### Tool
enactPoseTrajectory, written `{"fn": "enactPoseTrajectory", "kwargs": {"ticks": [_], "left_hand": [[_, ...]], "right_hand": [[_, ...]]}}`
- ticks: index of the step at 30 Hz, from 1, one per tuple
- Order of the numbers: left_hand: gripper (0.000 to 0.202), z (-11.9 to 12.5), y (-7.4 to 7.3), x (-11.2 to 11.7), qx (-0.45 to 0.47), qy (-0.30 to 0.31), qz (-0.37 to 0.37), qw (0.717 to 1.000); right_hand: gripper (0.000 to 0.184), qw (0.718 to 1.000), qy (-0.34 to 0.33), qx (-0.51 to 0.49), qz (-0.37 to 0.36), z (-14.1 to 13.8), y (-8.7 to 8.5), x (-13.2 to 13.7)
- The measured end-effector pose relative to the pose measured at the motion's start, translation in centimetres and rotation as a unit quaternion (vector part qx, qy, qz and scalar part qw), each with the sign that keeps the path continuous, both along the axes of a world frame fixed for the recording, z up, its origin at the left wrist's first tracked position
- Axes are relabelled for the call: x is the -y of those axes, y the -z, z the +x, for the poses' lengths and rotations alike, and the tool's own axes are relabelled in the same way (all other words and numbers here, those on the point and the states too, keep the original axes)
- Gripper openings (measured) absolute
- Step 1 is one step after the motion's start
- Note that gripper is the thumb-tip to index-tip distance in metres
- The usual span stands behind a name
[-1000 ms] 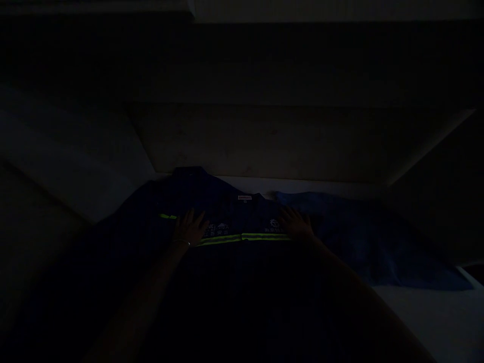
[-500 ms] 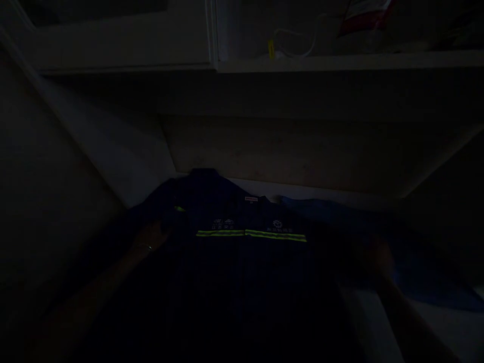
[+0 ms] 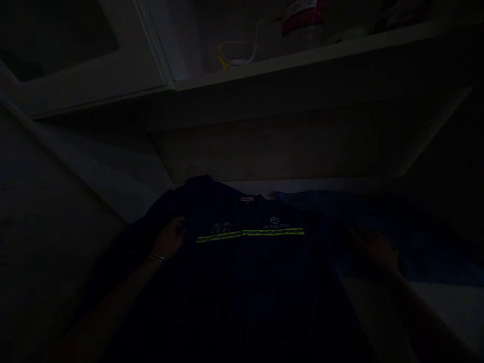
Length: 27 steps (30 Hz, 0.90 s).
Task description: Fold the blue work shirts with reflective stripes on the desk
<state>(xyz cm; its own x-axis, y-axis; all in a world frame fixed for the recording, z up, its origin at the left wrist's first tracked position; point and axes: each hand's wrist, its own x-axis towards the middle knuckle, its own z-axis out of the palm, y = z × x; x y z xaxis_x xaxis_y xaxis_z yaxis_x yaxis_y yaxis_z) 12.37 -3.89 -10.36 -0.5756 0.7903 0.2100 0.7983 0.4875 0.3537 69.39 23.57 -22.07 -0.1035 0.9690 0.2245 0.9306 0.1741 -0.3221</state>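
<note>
The scene is very dark. A dark blue work jacket (image 3: 245, 262) with a yellow reflective stripe (image 3: 249, 233) across the chest lies spread out in front of me, collar away from me. My left hand (image 3: 169, 239), a thin bracelet on its wrist, rests with fingers curled at the jacket's left shoulder, beside the stripe's left end. My right hand (image 3: 374, 249) lies on the jacket's right sleeve area, far to the right; its fingers are too dim to read.
A second blue cloth (image 3: 427, 242) lies to the right of the jacket on a pale surface (image 3: 446, 312). Behind it rises a light panel (image 3: 283, 151). A shelf (image 3: 302, 55) above holds a white cable and a red-and-white package.
Both hands have left the chest stripe and moved outward, the left to the shoulder, the right to the sleeve. The camera has tilted up, showing the shelf.
</note>
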Motion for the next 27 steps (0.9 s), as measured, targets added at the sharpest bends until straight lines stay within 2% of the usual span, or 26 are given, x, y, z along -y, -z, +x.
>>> {"fn": "enactPoseTrajectory", "kwargs": {"ticks": [4, 7, 9, 13, 15, 17, 19, 21, 23, 27], "left_hand": [[0.042, 6.0, 0.5, -0.3, -0.001, 0.111, -0.022, 0.994], [0.045, 8.2, 1.3, -0.8, 0.052, 0.167, -0.049, 0.983], [0.044, 8.1, 1.6, -1.7, 0.064, 0.159, -0.034, 0.985], [0.049, 6.3, 2.9, -4.2, 0.006, 0.072, 0.007, 0.997], [0.053, 5.8, 4.6, -5.2, -0.053, 0.083, -0.007, 0.995], [0.056, 5.7, 6.8, -5.6, -0.107, 0.110, -0.054, 0.987], [0.058, 5.8, 8.9, -5.6, -0.128, 0.115, -0.112, 0.979], [0.060, 5.8, 10.2, -5.5, -0.121, 0.104, -0.146, 0.976], [0.062, 5.8, 10.7, -5.5, -0.113, 0.103, -0.154, 0.976], [0.064, 5.8, 10.2, -5.6, -0.101, 0.100, -0.151, 0.978]], "right_hand": [[0.062, 0.999, 0.033, -0.003, -0.010, -0.2, -0.1, -0.1], [0.063, 0.999, 0.029, 0.000, -0.014, -0.4, -0.3, 0.0], [0.062, 1.000, 0.026, 0.001, -0.017, -0.4, -0.4, 0.1], [0.061, 0.999, 0.040, 0.005, -0.015, -0.7, -0.7, 0.2], [0.059, 0.999, 0.037, 0.015, 0.001, -1.0, -0.9, 0.4], [0.054, 0.999, 0.023, 0.037, 0.020, -1.3, -1.3, 0.8], [0.051, 0.997, 0.021, 0.063, 0.032, -1.7, -1.8, 1.3], [0.052, 0.996, 0.035, 0.083, 0.020, -2.1, -2.5, 1.5], [0.053, 0.995, 0.038, 0.091, -0.021, -2.6, -3.0, 1.3], [0.060, 0.989, 0.046, 0.048, -0.132, -3.5, -3.2, -0.3]]}}
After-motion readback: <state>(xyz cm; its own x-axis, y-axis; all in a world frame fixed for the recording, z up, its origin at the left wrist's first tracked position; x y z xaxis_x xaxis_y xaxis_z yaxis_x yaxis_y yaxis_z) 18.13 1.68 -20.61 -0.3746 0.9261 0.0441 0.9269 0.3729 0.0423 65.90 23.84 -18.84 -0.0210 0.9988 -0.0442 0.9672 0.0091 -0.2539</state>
